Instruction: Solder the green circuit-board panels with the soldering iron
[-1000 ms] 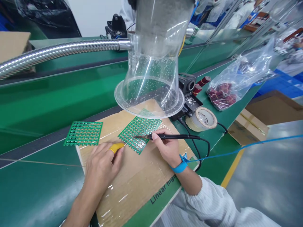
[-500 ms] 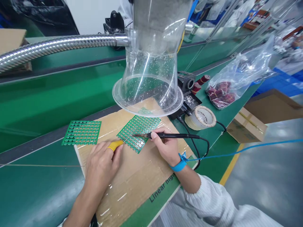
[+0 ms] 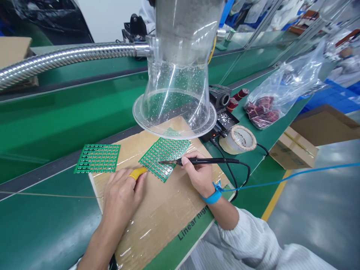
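- Green-surfaced desk (image 3: pixel 56 112) carries a tan cardboard sheet wrapped in clear film (image 3: pixel 163 210); a clear plastic fume hood on a ribbed metal hose (image 3: pixel 174 108) hangs just above its far edge.
- Green rectangular circuit-board panel under work (image 3: pixel 164 157) lies flat on the cardboard, turned diagonally, between the two hands. A second green circuit-board panel (image 3: pixel 98 158) lies to the left, half on the desk, half on the cardboard edge, apart from both hands.
- Right hand (image 3: pixel 198 174): grip pressed together around the black pencil-shaped soldering iron (image 3: pixel 202 161), held like a pen. Iron's long axis runs nearly level, cord end to the right, metal tip pointing left onto the near-left part of the panel.
- Left hand (image 3: pixel 120 195): palm down on the cardboard, yellow rubber cot on one fingertip (image 3: pixel 137 173), fingers pinched together; a thin wire appears to run from them toward the tip, but it is too fine to confirm.
- Key relation: the worked panel lies just left of the right grip and just right of the left fingertips; the iron tip and the yellow cot meet near the panel's near-left edge.
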{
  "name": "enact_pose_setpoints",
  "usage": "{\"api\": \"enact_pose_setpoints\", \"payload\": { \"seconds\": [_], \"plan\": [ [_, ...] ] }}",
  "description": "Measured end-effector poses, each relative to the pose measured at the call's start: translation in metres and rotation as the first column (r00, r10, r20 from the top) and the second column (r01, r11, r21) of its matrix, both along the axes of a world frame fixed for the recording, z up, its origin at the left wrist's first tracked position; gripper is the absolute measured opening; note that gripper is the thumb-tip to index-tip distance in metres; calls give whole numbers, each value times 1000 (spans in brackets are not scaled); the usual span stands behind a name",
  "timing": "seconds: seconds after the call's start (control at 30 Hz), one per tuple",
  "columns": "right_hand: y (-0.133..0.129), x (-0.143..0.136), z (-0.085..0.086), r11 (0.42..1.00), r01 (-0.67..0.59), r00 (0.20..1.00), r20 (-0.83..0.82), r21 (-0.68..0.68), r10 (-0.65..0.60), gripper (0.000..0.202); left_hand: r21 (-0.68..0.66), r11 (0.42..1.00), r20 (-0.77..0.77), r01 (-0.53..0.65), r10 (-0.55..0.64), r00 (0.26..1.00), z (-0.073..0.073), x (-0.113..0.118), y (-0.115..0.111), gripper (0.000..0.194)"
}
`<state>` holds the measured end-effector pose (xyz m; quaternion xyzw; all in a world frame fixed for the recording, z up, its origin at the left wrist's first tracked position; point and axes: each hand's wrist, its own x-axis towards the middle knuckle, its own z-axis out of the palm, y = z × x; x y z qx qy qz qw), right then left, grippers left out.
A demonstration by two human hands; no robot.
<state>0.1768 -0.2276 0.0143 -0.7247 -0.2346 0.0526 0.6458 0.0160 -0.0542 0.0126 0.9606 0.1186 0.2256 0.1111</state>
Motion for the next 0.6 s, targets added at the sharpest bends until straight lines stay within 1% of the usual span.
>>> {"api": "enact_pose_setpoints", "payload": {
  "seconds": [0.2, 0.3, 0.4, 0.5, 0.6],
  "plan": [
    [2, 1, -1, 1000, 21, 999, -35, 11, -21, 9, -5, 1000, 11, 27, -26, 1000, 0, -1, 1, 15],
    [0, 1, 2, 1000, 27, 999, -22, 12, -27, 11, -5, 999, 14, 50, -50, 999, 0, 0, -1, 14],
    [-7, 0, 5, 999, 42, 999, 13, -19, -42, 13, -2, 998, 23, 68, -68, 997, 1, 2, -6, 12],
    [-12, -1, 5, 999, 33, 999, 24, -43, -32, 12, 15, 998, 23, 65, -65, 998, 2, 3, -9, 11],
    [-12, -1, 2, 999, 9, 1000, -2, -49, -9, 11, 30, 998, 18, 58, -59, 998, 2, 4, -9, 12]
  ]
}}
